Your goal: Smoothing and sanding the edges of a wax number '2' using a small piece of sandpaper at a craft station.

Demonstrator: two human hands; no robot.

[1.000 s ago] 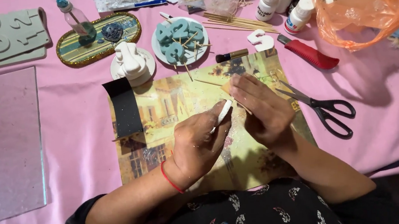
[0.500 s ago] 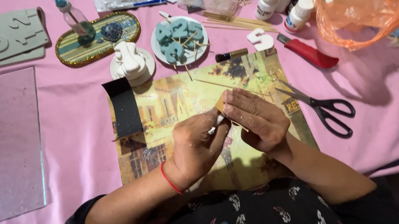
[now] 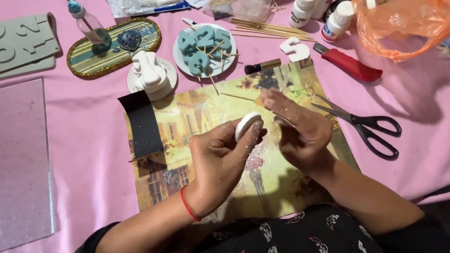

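My left hand (image 3: 223, 160) grips a small white disc-shaped piece (image 3: 247, 124) between thumb and fingertips, held above a printed picture sheet (image 3: 190, 119). My right hand (image 3: 299, 129) lies right beside it, fingers stretched flat and close together, fingertips near the disc; I cannot tell whether it pinches anything. Glitter specks cover both hands. A red band circles my left wrist.
Black-handled scissors (image 3: 369, 127) lie right of my hands. A black sandpaper strip (image 3: 142, 124), a white figurine on a dish (image 3: 151, 75), a plate of teal number shapes (image 3: 204, 47), skewers (image 3: 270, 25), a red-handled cutter (image 3: 349, 63), small bottles (image 3: 329, 4), an orange bag (image 3: 408, 4), a glass pane (image 3: 1, 169).
My left hand has turned the white piece so its flat round face shows. My right hand has moved from beside the piece to lie flat next to it.
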